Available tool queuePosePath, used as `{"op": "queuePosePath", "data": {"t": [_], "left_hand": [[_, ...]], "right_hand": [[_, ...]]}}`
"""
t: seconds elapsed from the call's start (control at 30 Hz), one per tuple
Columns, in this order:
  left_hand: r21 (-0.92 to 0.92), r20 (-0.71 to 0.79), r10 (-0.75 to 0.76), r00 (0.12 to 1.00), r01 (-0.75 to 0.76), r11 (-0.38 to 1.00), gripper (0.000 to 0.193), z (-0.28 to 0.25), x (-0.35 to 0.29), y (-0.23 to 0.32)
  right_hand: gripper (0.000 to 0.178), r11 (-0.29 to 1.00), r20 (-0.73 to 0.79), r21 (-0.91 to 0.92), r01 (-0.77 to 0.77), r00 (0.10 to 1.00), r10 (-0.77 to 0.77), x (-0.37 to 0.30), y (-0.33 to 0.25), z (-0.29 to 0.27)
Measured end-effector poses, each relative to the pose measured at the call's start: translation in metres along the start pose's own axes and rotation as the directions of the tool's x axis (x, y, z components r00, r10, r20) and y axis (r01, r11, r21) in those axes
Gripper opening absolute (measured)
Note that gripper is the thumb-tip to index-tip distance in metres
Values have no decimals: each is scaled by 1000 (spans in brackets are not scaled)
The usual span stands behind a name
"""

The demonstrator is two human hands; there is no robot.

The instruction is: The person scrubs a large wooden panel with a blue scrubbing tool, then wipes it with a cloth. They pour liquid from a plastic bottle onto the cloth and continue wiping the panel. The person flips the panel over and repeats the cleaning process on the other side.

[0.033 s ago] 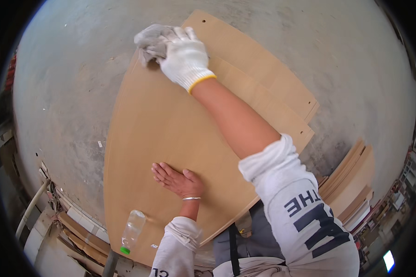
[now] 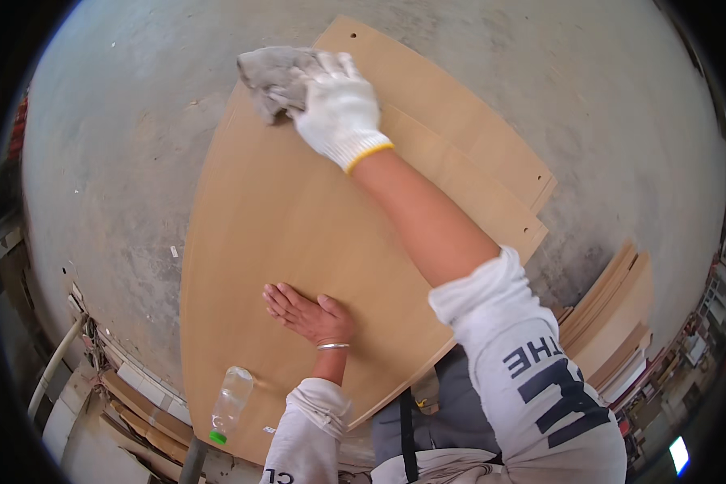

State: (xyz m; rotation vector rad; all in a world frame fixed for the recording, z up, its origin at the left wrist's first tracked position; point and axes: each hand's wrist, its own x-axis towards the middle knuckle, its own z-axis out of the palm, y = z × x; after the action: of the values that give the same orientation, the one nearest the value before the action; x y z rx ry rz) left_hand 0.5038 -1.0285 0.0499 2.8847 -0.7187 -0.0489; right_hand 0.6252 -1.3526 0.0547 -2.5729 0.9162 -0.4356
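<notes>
A wide tan wooden panel (image 2: 250,210) with a curved left edge lies in front of me. Bare but for a silver bangle at the wrist, my left hand (image 2: 310,316) rests flat on its near part, fingers stretched out. My right hand (image 2: 337,105), in a white knit glove with a yellow cuff, reaches to the far left end and presses a crumpled grey cloth (image 2: 270,77) against the surface. Its fingers lie over the cloth and are slightly blurred. Left of my left sleeve, a clear plastic bottle (image 2: 232,399) with a green cap lies on the panel.
Beneath the top panel, a second panel (image 2: 452,97) with small holes sticks out at the far right. Stacked boards (image 2: 609,302) stand at the right, and more board strips (image 2: 149,419) lie at the lower left near a pale pipe (image 2: 56,363). Grey concrete floor (image 2: 121,161) surrounds the panels.
My right hand has shifted slightly right and toward me, and the cloth is spread a little wider under it. My left hand and the bottle have stayed in place.
</notes>
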Motion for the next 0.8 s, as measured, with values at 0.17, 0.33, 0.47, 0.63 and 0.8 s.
{"op": "queuePosePath", "data": {"t": [0.17,0.33,0.47,0.63,0.8], "left_hand": [[2,-1,10,1000,-10,1000,74,-1,0,5],[32,23,0,1000,-1,999,74,-3,-1,1],[17,2,18,1000,-18,1000,74,2,-1,-1],[17,-26,25,999,-25,1000,73,3,-1,-3],[10,-58,44,997,-43,999,72,5,-2,1]], "right_hand": [[49,974,-35,-221,-47,999,41,-156,78,-91],[51,984,77,16,-177,982,175,-293,60,-135],[54,975,131,82,-205,972,194,-336,24,-125],[53,972,86,157,-174,983,162,-305,22,-114],[56,997,-17,66,-38,999,40,-237,46,-98]]}}
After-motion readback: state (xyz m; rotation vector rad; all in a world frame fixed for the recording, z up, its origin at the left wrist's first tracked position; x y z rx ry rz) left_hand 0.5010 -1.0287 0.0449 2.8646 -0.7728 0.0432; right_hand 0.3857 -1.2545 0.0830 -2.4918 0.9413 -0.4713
